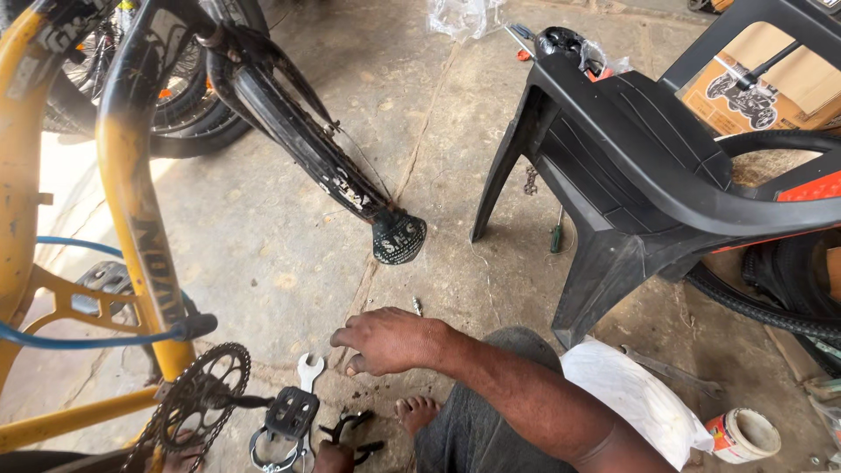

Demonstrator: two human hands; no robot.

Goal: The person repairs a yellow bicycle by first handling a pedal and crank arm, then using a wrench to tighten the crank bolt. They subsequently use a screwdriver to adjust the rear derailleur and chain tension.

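Right hand [383, 340] hovers open, empty, just above a wrench [308, 369] on concrete. Left hand [331, 457], mostly hidden, grip unclear, beside a pedal [291, 412].

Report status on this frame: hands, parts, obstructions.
Right hand open, palm down over the floor, beside the wrench. Left hand low at the frame edge, grip unclear. Pedal and chainring close left; black chair right.

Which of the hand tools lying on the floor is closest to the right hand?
The silver open-ended spanner, just left of and below the right hand. The screwdriver lies under the black chair, and the long wrench beyond the white bag.
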